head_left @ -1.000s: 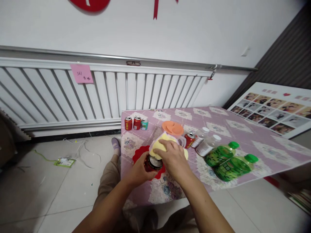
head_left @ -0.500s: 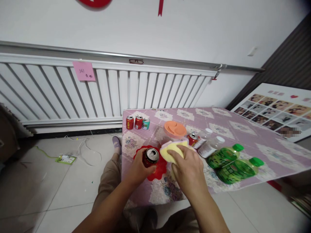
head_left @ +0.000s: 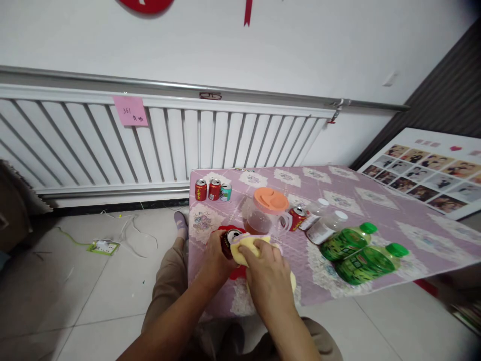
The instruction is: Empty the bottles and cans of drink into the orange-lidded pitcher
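Observation:
My left hand [head_left: 216,255] is closed around a dark red drink can [head_left: 233,234] with an opened top. Beneath it lies a red scalloped mat [head_left: 238,273], partly hidden by my hands. A yellow cloth [head_left: 246,245] with a pale pink side is pinched in my right hand [head_left: 266,265]; it presses against the can's right side near the rim, and a loose part hangs below the palm. Just beyond my right hand stands a clear pitcher [head_left: 259,218] with an orange lid, holding some brownish liquid.
Two red cans [head_left: 208,190] and a teal can [head_left: 226,192] stand at the table's far left corner. Right of the pitcher lie a red can [head_left: 298,218], two clear bottles [head_left: 326,225] and two green bottles [head_left: 366,263]. A white radiator [head_left: 169,140] runs behind the purple tablecloth [head_left: 361,173].
My right hand has moved left with the cloth, bringing it against the can. The pitcher's handle and body now show. My left hand still grips the can, with little movement.

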A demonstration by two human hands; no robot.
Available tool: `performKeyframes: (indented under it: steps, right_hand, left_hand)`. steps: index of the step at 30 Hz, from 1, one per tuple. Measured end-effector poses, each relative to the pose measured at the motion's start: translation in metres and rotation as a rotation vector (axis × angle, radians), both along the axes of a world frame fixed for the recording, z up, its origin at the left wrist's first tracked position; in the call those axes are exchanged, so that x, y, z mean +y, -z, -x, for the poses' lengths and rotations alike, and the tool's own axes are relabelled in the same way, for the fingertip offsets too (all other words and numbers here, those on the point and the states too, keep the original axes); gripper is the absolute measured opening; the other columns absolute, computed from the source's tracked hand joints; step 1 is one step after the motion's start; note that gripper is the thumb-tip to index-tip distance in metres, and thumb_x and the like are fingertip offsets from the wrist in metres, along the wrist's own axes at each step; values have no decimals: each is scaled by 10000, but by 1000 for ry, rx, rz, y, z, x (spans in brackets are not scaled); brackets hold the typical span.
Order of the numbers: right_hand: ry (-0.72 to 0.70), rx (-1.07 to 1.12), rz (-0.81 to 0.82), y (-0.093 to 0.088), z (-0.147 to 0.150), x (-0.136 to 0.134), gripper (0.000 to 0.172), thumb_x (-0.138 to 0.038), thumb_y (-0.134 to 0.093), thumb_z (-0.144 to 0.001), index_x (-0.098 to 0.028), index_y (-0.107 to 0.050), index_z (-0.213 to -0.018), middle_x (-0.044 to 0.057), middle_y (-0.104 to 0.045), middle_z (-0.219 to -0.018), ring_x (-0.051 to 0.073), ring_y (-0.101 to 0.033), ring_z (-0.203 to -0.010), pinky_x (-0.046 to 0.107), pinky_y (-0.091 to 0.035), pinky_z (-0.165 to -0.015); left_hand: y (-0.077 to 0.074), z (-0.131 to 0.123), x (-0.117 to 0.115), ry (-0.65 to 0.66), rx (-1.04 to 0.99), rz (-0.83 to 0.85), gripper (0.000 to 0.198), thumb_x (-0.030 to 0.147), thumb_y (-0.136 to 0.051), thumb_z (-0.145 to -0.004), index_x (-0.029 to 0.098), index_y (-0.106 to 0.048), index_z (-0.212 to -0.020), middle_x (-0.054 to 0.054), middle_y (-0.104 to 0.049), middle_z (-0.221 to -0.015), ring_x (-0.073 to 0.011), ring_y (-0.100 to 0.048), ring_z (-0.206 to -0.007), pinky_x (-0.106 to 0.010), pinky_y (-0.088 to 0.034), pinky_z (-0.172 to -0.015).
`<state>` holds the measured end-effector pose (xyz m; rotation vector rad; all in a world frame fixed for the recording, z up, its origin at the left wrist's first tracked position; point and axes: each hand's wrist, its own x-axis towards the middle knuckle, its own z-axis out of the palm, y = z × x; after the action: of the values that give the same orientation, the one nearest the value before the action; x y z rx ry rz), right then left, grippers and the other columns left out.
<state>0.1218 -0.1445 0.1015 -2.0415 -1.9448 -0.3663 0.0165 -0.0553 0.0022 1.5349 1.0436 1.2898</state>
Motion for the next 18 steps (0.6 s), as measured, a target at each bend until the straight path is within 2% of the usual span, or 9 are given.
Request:
performKeyframes:
  steps: [6,11,15,18]
  right_hand:
    - [62,-23,-16,1,-25,2,347,-115,-660,-820,-337,-745,-1073,88,-639,-1205,280,-525,-1021,391,-403,-784]
    - [129,-15,-86,4,-42,8,400,-86,-617,-814,-313,-748,-1116,105,-625,-1197,283,-517,-1005,387,-409,-789]
    - [111,14,-117,-2,-38,17,416,-83,-599,-827,-313,-742,-1143,114,-615,-1234,298,-516,-1051,393,-411,-803]
    - [78,31,-61,-6,-29,22,428,-87,-585,-845,-317,-725,-1178,117,-606,-1288,308,-510,-1102,402,-411,-819]
  left_hand:
    - [6,3,-1,42,15,-21,720,183,-835,-630,205,-487,-1260,-104,-577,-1270,-267,-580,-1181,-469,-461,-1060]
    - [4,4,-3,92,0,24,743,169,-812,-656,217,-450,-1303,-107,-565,-1317,-268,-562,-1247,-486,-425,-1113]
    - [-1,3,-6,139,12,10,723,151,-792,-667,228,-457,-1303,-97,-571,-1324,-259,-565,-1246,-472,-431,-1115]
    - [-4,2,-6,157,20,-21,706,163,-787,-680,221,-459,-1303,-98,-576,-1315,-253,-576,-1229,-454,-448,-1100]
